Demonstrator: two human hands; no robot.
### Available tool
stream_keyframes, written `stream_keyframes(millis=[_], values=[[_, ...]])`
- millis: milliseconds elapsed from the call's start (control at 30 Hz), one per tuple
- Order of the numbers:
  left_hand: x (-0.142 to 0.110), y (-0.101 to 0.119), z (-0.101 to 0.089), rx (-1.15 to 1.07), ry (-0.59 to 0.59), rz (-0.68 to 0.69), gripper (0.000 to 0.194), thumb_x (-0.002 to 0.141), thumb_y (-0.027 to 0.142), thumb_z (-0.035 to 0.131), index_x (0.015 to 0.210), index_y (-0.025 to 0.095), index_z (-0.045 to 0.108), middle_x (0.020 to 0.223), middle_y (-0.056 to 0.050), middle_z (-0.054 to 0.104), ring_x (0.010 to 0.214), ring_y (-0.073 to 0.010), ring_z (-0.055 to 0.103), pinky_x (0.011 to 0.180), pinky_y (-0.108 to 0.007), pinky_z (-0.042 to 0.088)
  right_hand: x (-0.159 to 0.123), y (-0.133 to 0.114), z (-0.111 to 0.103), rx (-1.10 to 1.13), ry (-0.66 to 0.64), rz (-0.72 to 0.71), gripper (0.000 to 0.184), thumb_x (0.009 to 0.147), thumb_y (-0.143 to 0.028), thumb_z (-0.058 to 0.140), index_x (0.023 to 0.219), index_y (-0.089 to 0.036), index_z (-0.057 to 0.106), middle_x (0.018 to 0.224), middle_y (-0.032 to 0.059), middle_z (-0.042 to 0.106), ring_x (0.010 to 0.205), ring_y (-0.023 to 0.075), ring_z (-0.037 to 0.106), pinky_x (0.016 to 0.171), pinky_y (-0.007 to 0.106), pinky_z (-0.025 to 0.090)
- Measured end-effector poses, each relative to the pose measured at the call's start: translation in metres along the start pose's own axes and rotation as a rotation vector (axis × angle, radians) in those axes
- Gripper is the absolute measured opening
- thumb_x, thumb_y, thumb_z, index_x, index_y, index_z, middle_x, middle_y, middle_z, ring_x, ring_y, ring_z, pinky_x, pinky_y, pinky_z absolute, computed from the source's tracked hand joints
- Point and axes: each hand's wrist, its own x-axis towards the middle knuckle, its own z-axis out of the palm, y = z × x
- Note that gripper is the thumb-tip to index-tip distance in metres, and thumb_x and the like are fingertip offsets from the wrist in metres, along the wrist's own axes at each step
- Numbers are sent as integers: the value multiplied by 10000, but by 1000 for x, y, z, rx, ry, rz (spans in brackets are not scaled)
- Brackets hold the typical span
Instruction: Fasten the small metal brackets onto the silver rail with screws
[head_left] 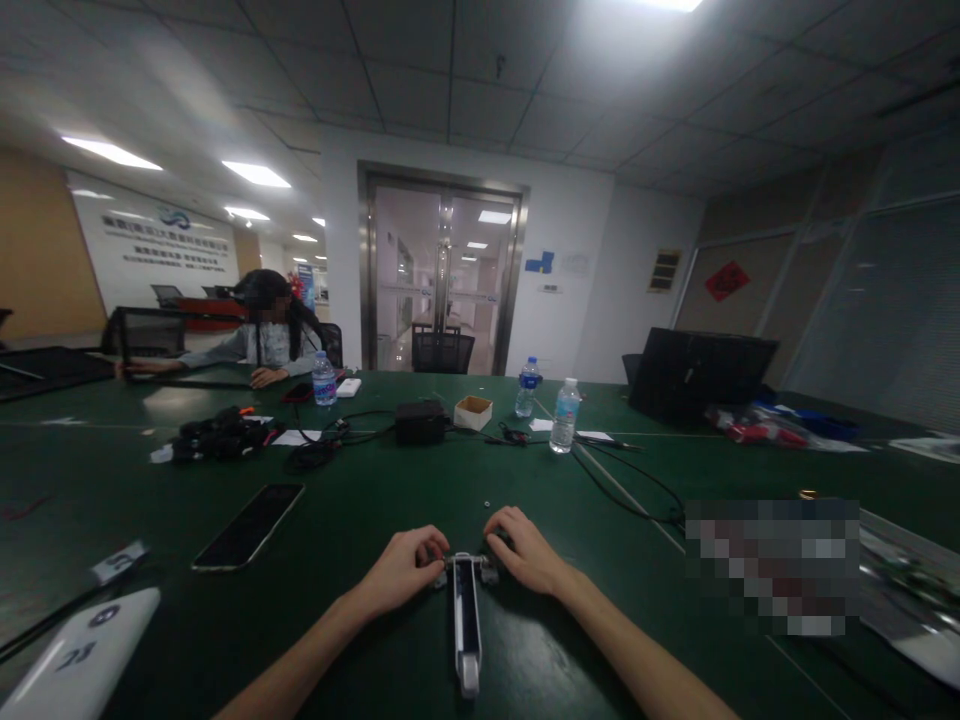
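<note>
A long, narrow device (466, 610) with a white frame and a dark strip lies on the green table, pointing away from me. Small metal fittings (489, 572) stick out at either side of its far end. My left hand (409, 568) is at the left side of that end, its fingers curled in a pinch by the fitting. On the opposite side, my right hand (523, 553) has bent fingers closed near the right fitting. What lies between the fingertips of each hand is too small to make out. Just beyond the hands rests a tiny ring-like piece (487, 504).
A phone (249, 527) lies left of my arms, with a white case (82, 655) nearer. Beyond stand a black box (420, 423), a small open carton (473, 413) and water bottles (565, 417). A cable (630, 500) runs at right. Another person (277, 330) sits across, holding a black frame.
</note>
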Motion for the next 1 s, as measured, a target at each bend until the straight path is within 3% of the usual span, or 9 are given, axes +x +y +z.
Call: stream_keyframes(millis=[167, 300, 400, 500, 633, 800, 1000], values=[[-1, 5, -1, 10, 9, 6, 262, 815, 309, 555, 1008, 168, 663, 924, -22, 670, 764, -164, 583, 654, -249, 444, 23, 41, 13, -234, 150, 185, 203, 912, -256, 515, 1077, -202, 620, 1118, 101, 595, 1073, 247, 509, 928, 370, 400], [-3, 10, -2, 1, -8, -23, 269, 817, 314, 550, 1017, 171, 659, 944, -24, 669, 783, -168, 589, 663, -251, 451, 41, 55, 18, -285, 94, 200, 335, 915, -323, 532, 1242, -276, 587, 1186, 88, 568, 1098, 245, 498, 920, 379, 388], [-3, 8, -2, 7, -5, -30, 276, 815, 313, 550, 1023, 165, 653, 923, -23, 668, 769, -162, 588, 654, -245, 447, 46, 55, 20, -260, 29, 165, 240, 935, -322, 519, 1121, -288, 666, 1102, 63, 602, 1047, 224, 521, 895, 359, 393], [-1, 3, -1, 8, 19, -15, 295, 820, 323, 543, 1045, 159, 639, 916, -28, 667, 764, -160, 588, 647, -241, 444, 44, 53, 19, -216, 27, 184, 167, 925, -264, 545, 984, -215, 693, 998, 70, 632, 976, 210, 549, 861, 323, 418], [-1, 2, 0, 11, 97, -14, 311, 837, 340, 516, 1065, 162, 631, 926, -37, 662, 772, -169, 590, 649, -252, 449, 30, 39, 10, -163, 35, 142, 118, 911, -207, 554, 928, -176, 667, 943, 71, 650, 935, 207, 567, 827, 311, 449], [-3, 10, 1, -3, 194, -3, 323, 867, 414, 499, 1025, 177, 650, 919, -44, 668, 779, -187, 595, 683, -275, 459, 14, -5, -3, -12, 139, -94, 147, 919, -212, 526, 998, -189, 648, 950, 69, 658, 924, 199, 586, 823, 331, 485], [-6, 13, 6, -210, 155, 54, 401, 888, 509, 505, 998, 158, 664, 904, -44, 688, 810, -187, 617, 719, -275, 470, 12, -48, 9, 111, 161, -278, 108, 895, -217, 564, 951, -198, 654, 875, 51, 675, 846, 181, 598, 771, 309, 501]])
